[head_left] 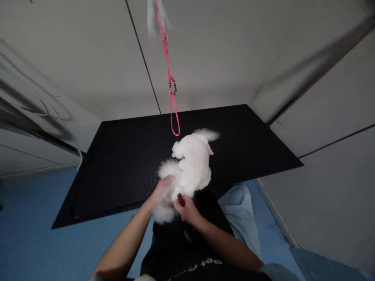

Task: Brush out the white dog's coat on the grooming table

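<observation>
A small white fluffy dog (193, 156) is at the near edge of the black grooming table (123, 156), its bushy tail pointing to the far right. Its head and ears lie toward me, between my hands, and the face is hidden. My left hand (164, 189) is at the left side of the head, gripping it with fingertips partly buried in the long fur. Closed in my right hand (188, 211) is a tool with a dark red handle (181, 199), touching or very near the fur. Its working end is hidden, so its kind is unclear.
A pink grooming loop (175, 117) with a metal clasp hangs beyond the dog, white fluff at its top. Pale walls (216, 50) stand behind and to the right. A white cable (68, 130) hangs at left. My black apron (181, 253) meets the table's near side above a blue floor (26, 210).
</observation>
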### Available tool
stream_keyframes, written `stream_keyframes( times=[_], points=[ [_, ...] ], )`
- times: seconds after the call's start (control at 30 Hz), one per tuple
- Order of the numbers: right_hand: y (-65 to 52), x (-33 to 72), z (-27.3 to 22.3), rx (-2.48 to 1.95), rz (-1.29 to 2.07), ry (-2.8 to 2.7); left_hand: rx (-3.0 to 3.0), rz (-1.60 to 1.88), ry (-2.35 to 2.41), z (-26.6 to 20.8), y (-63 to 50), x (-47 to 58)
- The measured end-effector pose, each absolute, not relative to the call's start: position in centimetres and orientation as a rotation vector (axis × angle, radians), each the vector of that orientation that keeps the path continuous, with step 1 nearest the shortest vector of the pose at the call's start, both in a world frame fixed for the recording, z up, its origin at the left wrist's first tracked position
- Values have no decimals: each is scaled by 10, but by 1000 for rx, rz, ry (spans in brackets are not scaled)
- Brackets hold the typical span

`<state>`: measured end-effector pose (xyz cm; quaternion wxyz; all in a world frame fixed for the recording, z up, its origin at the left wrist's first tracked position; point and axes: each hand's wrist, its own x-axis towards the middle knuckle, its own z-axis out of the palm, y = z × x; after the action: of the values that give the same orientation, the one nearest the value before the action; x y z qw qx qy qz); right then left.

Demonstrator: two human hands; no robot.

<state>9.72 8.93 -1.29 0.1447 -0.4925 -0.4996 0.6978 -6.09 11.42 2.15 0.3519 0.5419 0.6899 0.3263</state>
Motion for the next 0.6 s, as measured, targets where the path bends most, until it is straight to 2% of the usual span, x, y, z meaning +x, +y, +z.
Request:
stream_keyframes(
  times=[0.13,0.3,0.4,0.53,0.6],
  points=[
    [73,81,-18,-1383,2051,-1468,1625,595,1752,37,113,-52],
    [49,97,-16,-1315,2310,-1451,1734,9,2145,43,103,-16],
    [35,118,-12,-1108,2405,-1714,1850,-26,2270,30,91,-12],
    [34,146,-5,-716,2054,-2499,1890,92,2276,14,76,-31],
    [40,155,-6,-724,1904,-2572,1809,125,2249,14,76,-45]
  ],
)
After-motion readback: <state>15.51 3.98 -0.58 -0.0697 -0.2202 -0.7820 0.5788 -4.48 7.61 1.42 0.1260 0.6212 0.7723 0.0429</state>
